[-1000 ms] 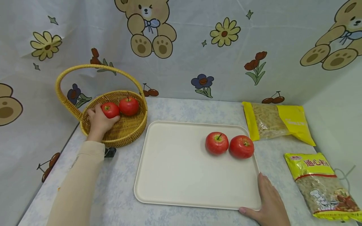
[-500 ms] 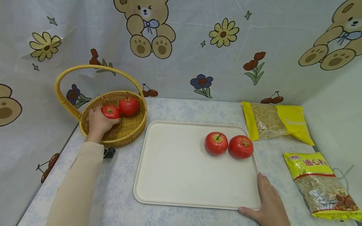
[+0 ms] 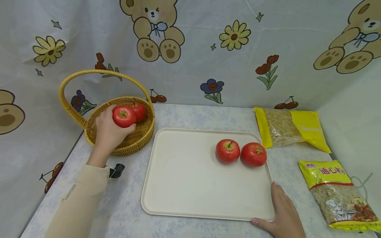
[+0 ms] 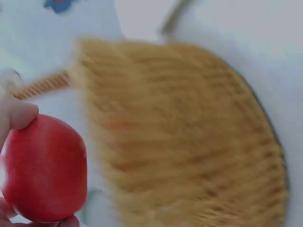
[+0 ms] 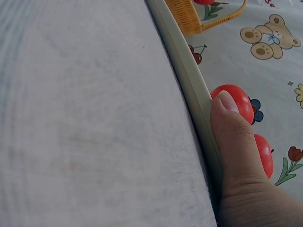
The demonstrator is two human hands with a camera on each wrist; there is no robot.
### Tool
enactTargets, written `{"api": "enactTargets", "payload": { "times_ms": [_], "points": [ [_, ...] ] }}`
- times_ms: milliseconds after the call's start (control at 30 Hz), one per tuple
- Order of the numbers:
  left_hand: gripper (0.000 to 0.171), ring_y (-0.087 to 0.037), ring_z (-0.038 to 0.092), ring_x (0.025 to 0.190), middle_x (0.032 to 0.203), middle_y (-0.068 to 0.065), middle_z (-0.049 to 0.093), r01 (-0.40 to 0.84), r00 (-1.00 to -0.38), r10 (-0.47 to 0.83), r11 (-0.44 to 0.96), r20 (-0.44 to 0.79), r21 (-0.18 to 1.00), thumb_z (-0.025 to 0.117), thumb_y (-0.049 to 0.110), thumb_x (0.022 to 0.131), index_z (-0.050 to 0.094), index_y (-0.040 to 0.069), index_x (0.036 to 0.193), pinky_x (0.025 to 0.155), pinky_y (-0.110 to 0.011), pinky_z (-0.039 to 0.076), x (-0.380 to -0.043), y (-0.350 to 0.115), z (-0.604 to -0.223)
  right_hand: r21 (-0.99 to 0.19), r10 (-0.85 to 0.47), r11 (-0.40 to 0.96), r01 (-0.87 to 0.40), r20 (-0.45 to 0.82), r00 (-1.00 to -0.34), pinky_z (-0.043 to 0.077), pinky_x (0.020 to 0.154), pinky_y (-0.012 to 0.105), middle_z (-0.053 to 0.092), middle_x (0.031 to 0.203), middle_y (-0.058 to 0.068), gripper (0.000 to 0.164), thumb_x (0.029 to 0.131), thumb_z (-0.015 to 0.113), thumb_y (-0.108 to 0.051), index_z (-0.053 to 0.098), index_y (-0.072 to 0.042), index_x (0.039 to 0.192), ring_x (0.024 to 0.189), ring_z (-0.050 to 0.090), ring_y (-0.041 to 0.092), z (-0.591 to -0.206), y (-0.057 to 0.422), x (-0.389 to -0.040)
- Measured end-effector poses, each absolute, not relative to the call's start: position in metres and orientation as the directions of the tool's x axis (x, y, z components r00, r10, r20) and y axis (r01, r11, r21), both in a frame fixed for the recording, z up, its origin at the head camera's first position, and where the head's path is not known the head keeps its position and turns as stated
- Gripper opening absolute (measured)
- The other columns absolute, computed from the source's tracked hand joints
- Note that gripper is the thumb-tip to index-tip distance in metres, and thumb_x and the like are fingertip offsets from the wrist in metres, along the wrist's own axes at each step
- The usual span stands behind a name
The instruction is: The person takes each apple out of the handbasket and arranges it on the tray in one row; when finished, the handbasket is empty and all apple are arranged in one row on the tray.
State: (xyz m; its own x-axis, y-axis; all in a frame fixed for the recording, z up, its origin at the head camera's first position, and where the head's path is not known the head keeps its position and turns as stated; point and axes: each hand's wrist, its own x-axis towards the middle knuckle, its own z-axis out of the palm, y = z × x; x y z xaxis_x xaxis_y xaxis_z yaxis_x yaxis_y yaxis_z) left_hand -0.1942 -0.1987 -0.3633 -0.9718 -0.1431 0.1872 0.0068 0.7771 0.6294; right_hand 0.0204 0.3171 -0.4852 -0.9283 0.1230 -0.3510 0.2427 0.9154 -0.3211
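In the head view my left hand (image 3: 108, 130) grips a red apple (image 3: 123, 116) above the round wicker basket (image 3: 131, 147) with its tall handle. Another apple (image 3: 141, 112) lies in the basket, partly hidden behind the held one. The left wrist view has the held apple (image 4: 47, 170) at lower left, beside the blurred basket wall (image 4: 189, 132). My right hand (image 3: 285, 211) rests at the near right corner of a cream tray (image 3: 190, 185), fingers along its side, thumb (image 5: 232, 137) against its front edge. Two apples, a left one (image 3: 227, 151) and a right one (image 3: 254, 154), sit on the tray.
To the right of the tray lie two yellow bags of pasta, one farther back (image 3: 291, 129) and one nearer (image 3: 339, 195). A cloth (image 3: 190, 66) printed with bears and flowers hangs behind the table.
My left hand has lifted the gripped apple off the basket's bottom and moved it slightly right, so it now overlaps the other apple in view. The right hand and tray have stayed put.
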Motion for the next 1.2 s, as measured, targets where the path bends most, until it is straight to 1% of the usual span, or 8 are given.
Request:
{"api": "enactTargets", "payload": {
  "times_ms": [133,233,367,500,633,767,967,1200],
  "points": [
    [0.088,-0.039,0.034,0.129,0.141,-0.021,0.045,0.088,-0.968,-0.088,0.754,0.233,0.651,0.081,0.032,0.077,0.035,0.008,0.148,0.093,-0.063,0.046,-0.178,-0.172,-0.346,-0.313,0.127,0.916,0.25,-0.366,-0.922,0.019,0.108,0.075,0.013,0.158,0.036,0.152,0.058,0.073,-0.082,-0.009,0.002,0.156,0.139,0.019,0.054,-0.484,0.316,0.019],
    [0.088,-0.035,0.036,0.128,0.141,-0.018,0.046,0.149,-0.967,-0.035,0.731,0.254,0.666,0.082,0.031,0.075,0.037,0.011,0.148,0.09,-0.061,0.05,-0.17,-0.151,-0.338,-0.317,0.124,0.916,0.246,-0.36,-0.925,0.019,0.108,0.075,0.013,0.158,0.036,0.152,0.058,0.073,-0.081,-0.009,0.002,0.156,0.139,0.018,0.054,-0.485,0.317,0.02],
    [0.09,-0.032,0.037,0.129,0.141,-0.014,0.046,0.205,-0.969,0.045,0.692,0.242,0.692,0.084,0.029,0.073,0.039,0.014,0.149,0.089,-0.058,0.053,-0.162,-0.124,-0.332,-0.328,0.118,0.913,0.241,-0.353,-0.928,0.018,0.109,0.075,0.013,0.159,0.035,0.151,0.059,0.074,-0.08,-0.01,0.0,0.156,0.14,0.018,0.053,-0.486,0.317,0.021],
    [0.09,-0.029,0.039,0.129,0.141,-0.011,0.047,0.239,-0.97,0.126,0.659,0.209,0.713,0.085,0.033,0.072,0.04,0.017,0.148,0.087,-0.054,0.056,-0.156,-0.1,-0.334,-0.328,0.123,0.911,0.25,-0.363,-0.924,0.017,0.108,0.075,0.012,0.159,0.034,0.151,0.059,0.074,-0.08,-0.011,-0.001,0.156,0.14,0.017,0.053,-0.486,0.317,0.021],
    [0.089,-0.026,0.044,0.126,0.138,-0.007,0.05,0.251,-0.967,0.205,0.646,0.152,0.721,0.084,0.038,0.072,0.041,0.018,0.147,0.086,-0.05,0.057,-0.152,-0.076,-0.344,-0.33,0.131,0.907,0.262,-0.37,-0.92,0.016,0.109,0.075,0.01,0.159,0.034,0.152,0.058,0.074,-0.08,-0.011,0.0,0.156,0.141,0.016,0.053,-0.486,0.317,0.021],
    [0.086,-0.024,0.049,0.122,0.134,-0.006,0.053,0.252,-0.956,0.281,0.65,0.082,0.717,0.083,0.043,0.072,0.045,0.018,0.145,0.088,-0.047,0.056,-0.149,-0.054,-0.363,-0.342,0.127,0.905,0.254,-0.352,-0.927,0.016,0.108,0.075,0.011,0.159,0.034,0.152,0.058,0.074,-0.08,-0.011,-0.001,0.156,0.141,0.016,0.052,-0.487,0.317,0.022],
    [0.086,-0.023,0.049,0.12,0.131,-0.006,0.056,0.239,-0.929,0.37,0.659,-0.03,0.714,0.083,0.045,0.071,0.046,0.017,0.144,0.087,-0.042,0.055,-0.152,-0.026,-0.392,-0.357,0.116,0.904,0.236,-0.326,-0.938,0.017,0.108,0.075,0.011,0.16,0.033,0.151,0.059,0.074,-0.08,-0.01,-0.001,0.157,0.142,0.016,0.052,-0.488,0.319,0.023],
    [0.085,-0.023,0.05,0.116,0.126,-0.007,0.057,0.26,-0.903,0.425,0.662,-0.066,0.703,0.082,0.043,0.073,0.046,0.014,0.144,0.085,-0.04,0.053,-0.16,-0.008,-0.415,-0.366,0.123,0.897,0.248,-0.333,-0.935,0.017,0.107,0.076,0.01,0.16,0.033,0.151,0.058,0.074,-0.08,-0.011,-0.002,0.157,0.142,0.016,0.052,-0.489,0.318,0.023]
  ]
}}
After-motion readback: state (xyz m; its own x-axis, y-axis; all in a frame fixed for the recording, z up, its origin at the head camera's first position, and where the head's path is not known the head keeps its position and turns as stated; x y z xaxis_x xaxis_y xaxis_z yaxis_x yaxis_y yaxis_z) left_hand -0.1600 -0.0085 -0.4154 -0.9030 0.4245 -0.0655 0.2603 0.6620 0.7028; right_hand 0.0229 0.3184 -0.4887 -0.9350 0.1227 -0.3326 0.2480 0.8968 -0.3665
